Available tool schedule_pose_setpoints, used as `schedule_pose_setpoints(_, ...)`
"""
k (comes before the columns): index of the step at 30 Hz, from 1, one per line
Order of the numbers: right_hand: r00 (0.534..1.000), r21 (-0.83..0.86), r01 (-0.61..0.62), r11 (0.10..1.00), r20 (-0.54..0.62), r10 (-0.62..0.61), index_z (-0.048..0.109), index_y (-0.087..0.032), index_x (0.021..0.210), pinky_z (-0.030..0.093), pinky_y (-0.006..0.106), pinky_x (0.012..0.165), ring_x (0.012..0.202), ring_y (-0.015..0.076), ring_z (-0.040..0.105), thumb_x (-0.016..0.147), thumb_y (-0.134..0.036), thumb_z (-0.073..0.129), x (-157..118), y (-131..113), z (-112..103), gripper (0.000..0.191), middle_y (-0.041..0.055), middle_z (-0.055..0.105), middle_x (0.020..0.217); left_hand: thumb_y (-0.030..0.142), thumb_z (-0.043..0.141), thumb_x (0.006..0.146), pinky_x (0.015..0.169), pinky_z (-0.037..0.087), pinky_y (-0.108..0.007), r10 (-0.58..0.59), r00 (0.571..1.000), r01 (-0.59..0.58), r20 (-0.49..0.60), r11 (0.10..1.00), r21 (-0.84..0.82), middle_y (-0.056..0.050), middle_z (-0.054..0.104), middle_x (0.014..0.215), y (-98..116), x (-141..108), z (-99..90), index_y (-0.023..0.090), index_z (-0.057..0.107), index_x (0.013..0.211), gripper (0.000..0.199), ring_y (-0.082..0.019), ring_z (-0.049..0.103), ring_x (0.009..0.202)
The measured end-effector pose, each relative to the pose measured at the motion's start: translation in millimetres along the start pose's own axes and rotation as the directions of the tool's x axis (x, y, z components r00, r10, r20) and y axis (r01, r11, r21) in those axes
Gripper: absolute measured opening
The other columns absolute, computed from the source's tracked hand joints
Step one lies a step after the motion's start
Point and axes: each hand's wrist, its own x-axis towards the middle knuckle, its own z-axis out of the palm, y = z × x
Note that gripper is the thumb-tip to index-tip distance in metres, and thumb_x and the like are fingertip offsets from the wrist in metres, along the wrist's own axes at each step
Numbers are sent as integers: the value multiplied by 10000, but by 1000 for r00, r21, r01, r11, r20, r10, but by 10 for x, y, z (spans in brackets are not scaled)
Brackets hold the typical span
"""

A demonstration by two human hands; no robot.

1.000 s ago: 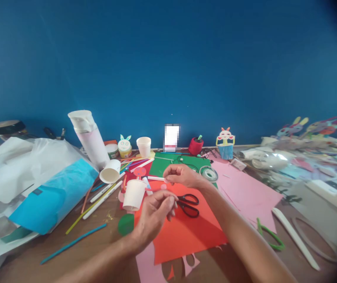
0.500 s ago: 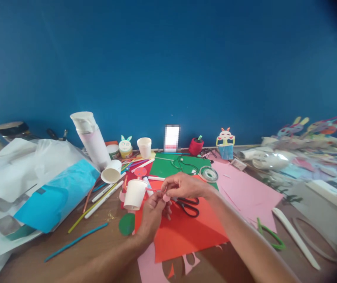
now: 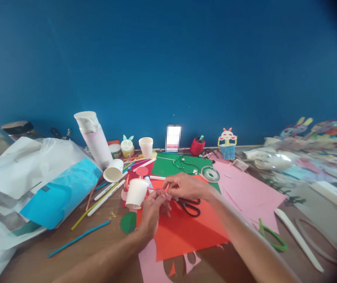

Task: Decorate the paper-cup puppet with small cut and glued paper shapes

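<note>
A white paper cup (image 3: 135, 193) has a round red-pink disc (image 3: 142, 171) standing above its rim. From the cup's right side a thin red strip (image 3: 154, 189) runs out to my fingers. My left hand (image 3: 153, 208) is closed in a pinch around the strip's far end, just right of the cup. My right hand (image 3: 184, 186) pinches at the same spot from the other side, where a small red-pink piece shows between the fingertips. Black-handled scissors (image 3: 190, 207) lie below my right hand on an orange-red sheet (image 3: 192, 232).
Left are a white tumbler (image 3: 94, 139), a tipped paper cup (image 3: 114, 170), white markers (image 3: 106, 197) and a plastic bag (image 3: 44, 169). Tape (image 3: 210, 174), pink paper (image 3: 245, 192) and a green pipe cleaner (image 3: 271, 237) lie right. Behind stands a blue cup with a bunny face (image 3: 227, 151).
My fingers have shifted slightly on the piece; the small pink round seen below the right fingertips is now mostly hidden, and a redder bit shows upright. The view has moved slightly left.
</note>
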Motion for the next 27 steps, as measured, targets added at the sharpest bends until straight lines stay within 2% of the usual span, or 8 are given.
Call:
schedule_pose_setpoints(4,1000,5,-6,1000,5,6,595,-172,859,348,173,507,539,94,521,705,-184,459,0,-6,10,205,-19,615,626,302,597,648,378,364,-192,-1,999,2,-32,999,37,47,492,553,-20,16,3,170,462,688,193,-72,447,426)
schedule_pose_setpoints(17,1000,-36,-10,999,19,10,597,-168,856,354,185,525,570,107,538,732,-248,484,28,19,28,185,-4,617,655,293,591,663,369,368,-194,6,1000,-5,-13,999,37,55,487,540,-43,70,-18,158,451,681,195,-61,435,400)
schedule_pose_setpoints(27,999,-84,-28,996,23,30,595,-190,846,317,181,493,561,102,513,713,-201,476,21,32,47,179,-18,604,641,248,593,654,374,373,-191,23,1000,-23,0,1000,14,58,503,572,-35,73,-19,168,428,724,196,-56,438,400)
